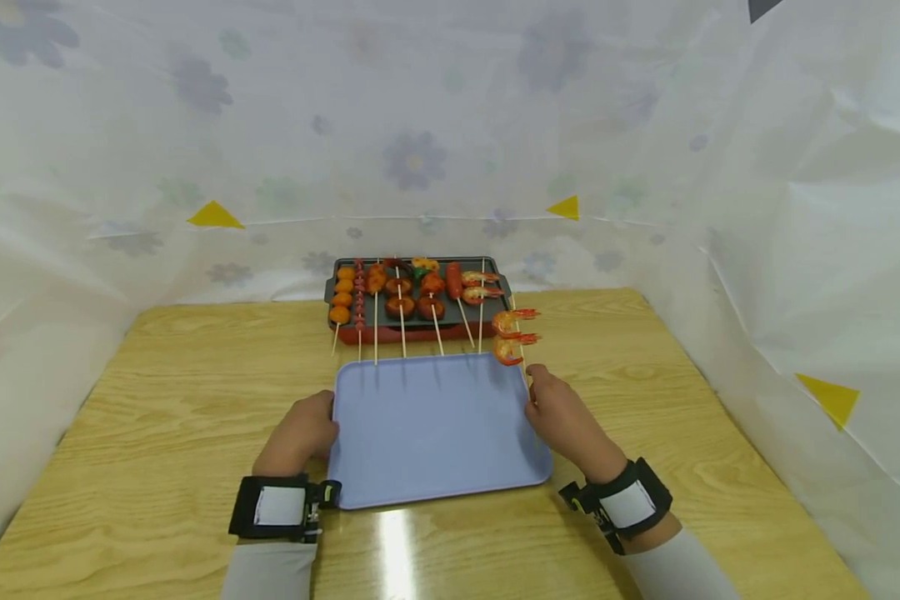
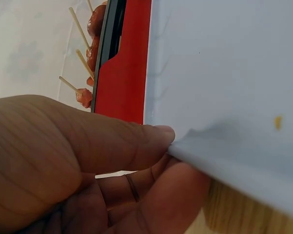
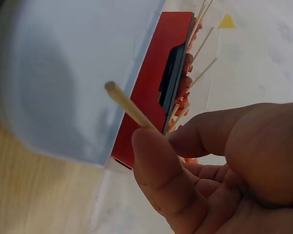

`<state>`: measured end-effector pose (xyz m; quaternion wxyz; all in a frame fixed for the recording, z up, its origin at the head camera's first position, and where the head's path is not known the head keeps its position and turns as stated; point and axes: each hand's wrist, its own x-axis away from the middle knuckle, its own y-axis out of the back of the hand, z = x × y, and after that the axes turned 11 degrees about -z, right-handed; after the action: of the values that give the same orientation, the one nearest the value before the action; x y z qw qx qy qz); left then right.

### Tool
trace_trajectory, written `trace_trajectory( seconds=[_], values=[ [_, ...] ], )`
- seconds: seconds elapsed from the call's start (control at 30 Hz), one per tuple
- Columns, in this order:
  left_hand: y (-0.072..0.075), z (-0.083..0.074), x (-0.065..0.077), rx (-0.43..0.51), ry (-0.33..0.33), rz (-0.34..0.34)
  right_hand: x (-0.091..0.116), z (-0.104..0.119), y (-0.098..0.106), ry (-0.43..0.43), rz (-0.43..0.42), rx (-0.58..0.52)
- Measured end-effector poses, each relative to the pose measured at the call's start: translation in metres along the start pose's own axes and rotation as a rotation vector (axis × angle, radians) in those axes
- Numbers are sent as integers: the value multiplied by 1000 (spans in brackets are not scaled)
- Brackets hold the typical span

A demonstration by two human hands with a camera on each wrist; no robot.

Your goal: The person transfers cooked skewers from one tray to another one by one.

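Pale floral sheeting (image 1: 450, 108) behind wood-grain table (image 1: 180, 408); bright glare (image 1: 396, 554) nearest.

We've got left hand (image 1: 300, 429) gripping the tray (image 1: 435, 433) at 9 o'clock, right hand (image 1: 568, 421) at 3ish pinching a shrimp skewer (image 1: 507, 351).

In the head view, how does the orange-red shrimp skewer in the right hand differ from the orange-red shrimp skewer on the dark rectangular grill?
The held skewer is pinched in the right hand; the grill skewer rests on the dark grill. The held skewer looks larger in the picture than the grill skewer. Both have two shrimp on a pale, thin stick, tails pointing right.
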<state>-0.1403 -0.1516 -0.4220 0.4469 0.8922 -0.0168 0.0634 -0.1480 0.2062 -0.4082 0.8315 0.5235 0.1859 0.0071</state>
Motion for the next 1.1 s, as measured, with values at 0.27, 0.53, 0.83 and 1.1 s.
trace_trajectory(
  seconds=[0.27, 0.53, 0.83, 1.1],
  values=[
    [2, -1, 2, 27, -7, -2, 12, -1, -11, 15, 34, 62],
    [0, -2, -1, 24, 18, 15, 16, 0, -11, -27, 94, 66],
    [-1, -1, -1, 39, 50, 21, 15, 3, -10, -40, 149, 52],
    [-2, -5, 0, 41, 86, 31, 13, 2, -15, -48, 193, 60]
  ],
)
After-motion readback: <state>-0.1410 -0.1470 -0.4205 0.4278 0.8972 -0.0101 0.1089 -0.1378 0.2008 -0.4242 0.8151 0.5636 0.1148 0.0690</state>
